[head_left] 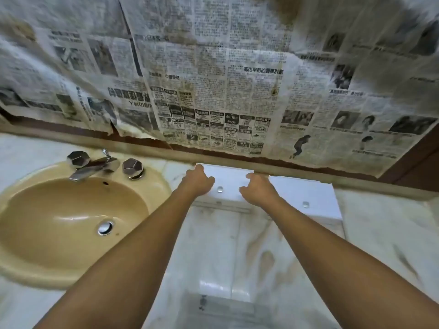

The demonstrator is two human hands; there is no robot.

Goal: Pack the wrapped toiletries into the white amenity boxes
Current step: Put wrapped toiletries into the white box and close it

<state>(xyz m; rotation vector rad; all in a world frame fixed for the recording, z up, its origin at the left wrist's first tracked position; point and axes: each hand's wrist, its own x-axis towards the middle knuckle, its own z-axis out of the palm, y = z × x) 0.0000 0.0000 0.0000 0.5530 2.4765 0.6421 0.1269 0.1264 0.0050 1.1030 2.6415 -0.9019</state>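
Two white amenity boxes stand side by side at the back of the marble counter, against the wall ledge. The left box (229, 180) has a small clear knob (220, 189) on its lid. My left hand (198, 180) grips its left end with curled fingers. My right hand (257, 189) grips its right end, thumb towards the knob. The right box (306, 191), with its own knob (306, 204), is untouched and its lid is on. No wrapped toiletries show in this view.
A beige sink (71, 217) with a chrome tap (95, 166) fills the left of the counter. Newspaper sheets (213, 79) cover the wall above the ledge. The marble counter (380, 233) runs on to the right and towards me.
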